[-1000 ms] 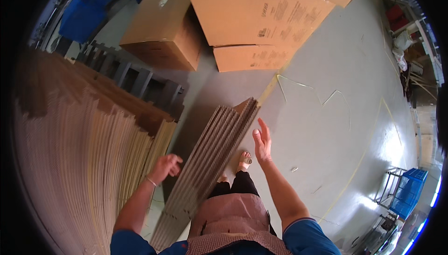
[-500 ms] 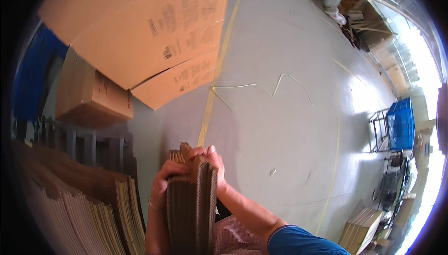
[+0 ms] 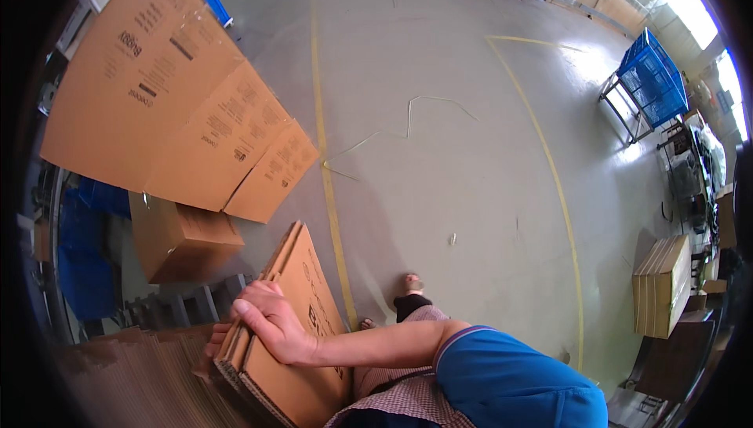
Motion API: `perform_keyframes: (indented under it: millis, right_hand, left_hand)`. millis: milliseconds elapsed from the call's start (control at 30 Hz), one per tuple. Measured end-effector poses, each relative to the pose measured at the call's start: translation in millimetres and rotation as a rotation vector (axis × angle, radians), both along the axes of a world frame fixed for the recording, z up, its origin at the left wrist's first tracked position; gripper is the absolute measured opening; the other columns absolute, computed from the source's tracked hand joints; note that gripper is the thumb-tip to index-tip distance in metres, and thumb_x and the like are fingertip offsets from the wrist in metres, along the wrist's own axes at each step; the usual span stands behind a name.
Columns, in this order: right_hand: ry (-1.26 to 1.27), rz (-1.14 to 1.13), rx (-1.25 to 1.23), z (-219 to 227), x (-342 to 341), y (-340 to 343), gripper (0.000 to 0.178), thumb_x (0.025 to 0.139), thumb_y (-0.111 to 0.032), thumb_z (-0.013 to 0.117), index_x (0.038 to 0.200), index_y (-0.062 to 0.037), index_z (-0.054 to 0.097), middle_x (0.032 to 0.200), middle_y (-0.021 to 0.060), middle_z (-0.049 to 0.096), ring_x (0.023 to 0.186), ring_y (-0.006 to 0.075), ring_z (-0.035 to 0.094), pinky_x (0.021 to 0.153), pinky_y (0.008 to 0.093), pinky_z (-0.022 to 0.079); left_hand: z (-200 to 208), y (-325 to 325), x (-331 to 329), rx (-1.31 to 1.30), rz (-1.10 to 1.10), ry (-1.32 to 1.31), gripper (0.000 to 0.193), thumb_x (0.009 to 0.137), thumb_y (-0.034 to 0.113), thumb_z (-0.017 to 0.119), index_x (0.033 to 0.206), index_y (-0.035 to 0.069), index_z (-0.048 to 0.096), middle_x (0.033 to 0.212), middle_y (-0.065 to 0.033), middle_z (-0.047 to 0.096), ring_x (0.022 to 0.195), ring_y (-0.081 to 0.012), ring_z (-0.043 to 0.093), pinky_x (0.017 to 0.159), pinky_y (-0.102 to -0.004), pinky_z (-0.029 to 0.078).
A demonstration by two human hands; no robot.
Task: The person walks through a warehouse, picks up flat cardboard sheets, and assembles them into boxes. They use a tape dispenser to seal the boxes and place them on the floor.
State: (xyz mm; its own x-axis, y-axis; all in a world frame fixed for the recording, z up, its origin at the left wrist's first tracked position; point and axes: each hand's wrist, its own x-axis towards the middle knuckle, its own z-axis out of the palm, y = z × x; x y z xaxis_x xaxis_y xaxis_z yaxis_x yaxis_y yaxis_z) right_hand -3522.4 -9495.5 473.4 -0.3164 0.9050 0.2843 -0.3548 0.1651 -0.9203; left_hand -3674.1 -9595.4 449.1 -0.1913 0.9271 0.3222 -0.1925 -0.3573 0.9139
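A small bundle of flattened cardboard boxes [image 3: 302,350] tilts up in front of my body, printed on its broad side. My right hand [image 3: 274,322] reaches across from the right and is closed over the bundle's upper edge, its thumb on top. My left hand [image 3: 210,347] is mostly hidden behind the bundle's left side; the fingers that show are closed around its edge. Just beneath lies a large stack of flattened cardboard [image 3: 141,377], set on edge in rows.
A tall opened cardboard sheet [image 3: 180,107] leans at the left, above a closed carton [image 3: 184,240] on a dark pallet [image 3: 188,302]. A thin bent strap [image 3: 408,118] lies on the grey floor. To the right stand a blue crate cart [image 3: 647,83] and strapped flat cardboard [image 3: 663,287].
My view has swung. The bundle, upright before me earlier, now tilts to the left over the stack, with both hands carried along. My right forearm now stretches across my body.
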Motion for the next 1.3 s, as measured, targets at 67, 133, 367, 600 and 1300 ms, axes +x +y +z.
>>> perform_keyframes:
  millis: [67, 133, 367, 600, 1300]
  right_hand:
    - [0.03, -0.046, 0.032, 24.5, 19.4, 5.8, 0.036, 0.096, -0.024, 0.041, 0.07, -0.0046, 0.055, 0.07, 0.0082, 0.051, 0.075, 0.0252, 0.047, 0.079, 0.0354, 0.033]
    - [0.02, -0.097, 0.064, 37.2, 42.0, 20.6, 0.038, 0.097, -0.026, 0.04, 0.069, -0.0048, 0.055, 0.07, 0.0084, 0.051, 0.076, 0.0252, 0.047, 0.08, 0.0354, 0.033]
    - [0.112, -0.046, 0.087, 57.6, 133.6, 94.6, 0.039, 0.097, -0.028, 0.04, 0.07, -0.0047, 0.055, 0.07, 0.0083, 0.051, 0.077, 0.0251, 0.048, 0.082, 0.0357, 0.032]
    - [0.085, -0.096, 0.099, 57.3, 202.7, 218.5, 0.04, 0.097, -0.029, 0.038, 0.072, -0.0032, 0.055, 0.072, 0.0088, 0.052, 0.077, 0.025, 0.047, 0.082, 0.0354, 0.031]
    - [0.149, -0.201, 0.031, 14.5, 345.3, 764.4, 0.044, 0.1, -0.027, 0.032, 0.08, 0.0027, 0.056, 0.081, 0.0085, 0.058, 0.08, 0.0182, 0.054, 0.078, 0.0299, 0.042]
  left_hand:
    - [23.5, 11.3, 14.5, 0.022, 0.0, 0.067, 0.036, 0.093, 0.031, 0.038, 0.072, 0.004, 0.051, 0.081, -0.0111, 0.059, 0.084, -0.0231, 0.053, 0.079, -0.0343, 0.04]
    - [32.1, 36.1, 34.5, 0.06, -0.064, 0.014, 0.039, 0.093, 0.034, 0.037, 0.072, 0.005, 0.051, 0.082, -0.0107, 0.06, 0.086, -0.0233, 0.053, 0.081, -0.0354, 0.04]
    - [71.9, 107.4, 125.1, 0.117, -0.069, 0.067, 0.049, 0.095, 0.045, 0.033, 0.072, 0.006, 0.053, 0.083, -0.0093, 0.06, 0.091, -0.0236, 0.052, 0.088, -0.0394, 0.038]
    - [79.5, 239.0, 205.3, 0.107, -0.084, -0.03, 0.059, 0.094, 0.056, 0.03, 0.078, 0.006, 0.057, 0.089, -0.0098, 0.061, 0.1, -0.0246, 0.05, 0.094, -0.0432, 0.036]
    - [82.0, 820.9, 358.0, 0.315, -0.324, 0.034, 0.045, 0.097, 0.029, 0.034, 0.079, -0.001, 0.062, 0.086, -0.0197, 0.065, 0.083, -0.0289, 0.055, 0.086, -0.0402, 0.039]
